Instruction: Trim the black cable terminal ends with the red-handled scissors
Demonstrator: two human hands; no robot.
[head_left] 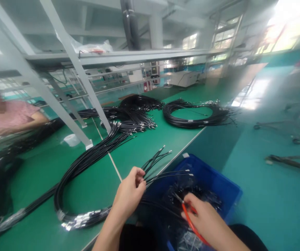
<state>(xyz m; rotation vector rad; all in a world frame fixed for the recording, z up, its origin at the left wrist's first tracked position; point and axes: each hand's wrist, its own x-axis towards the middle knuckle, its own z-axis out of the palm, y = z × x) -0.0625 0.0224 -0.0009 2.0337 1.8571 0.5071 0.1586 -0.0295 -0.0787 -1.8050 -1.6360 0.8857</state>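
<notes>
My left hand (pixel 132 188) is closed around several thin black cables (pixel 152 162) near the table's front edge. Their pale or metal-tipped ends fan out to the right, some over the green table and some above the bin. In my right hand (pixel 200 209) is a pair of red-handled pliers (pixel 191 221), over the blue bin (pixel 217 174). The pliers' thin metal jaws point up and left, apart from the cables in my left hand. Dark small pieces lie inside the bin, too blurred to tell. A curved bundle of black cables (pixel 68 174) lies left of my left hand.
A coiled cable bundle (pixel 178 122) and more cable piles (pixel 139 104) lie farther back on the green table (pixel 129 153). A shelf post (pixel 87 83) and a tape roll (pixel 71 140) stand at left. A person in a pink top (pixel 19 115) sits beyond.
</notes>
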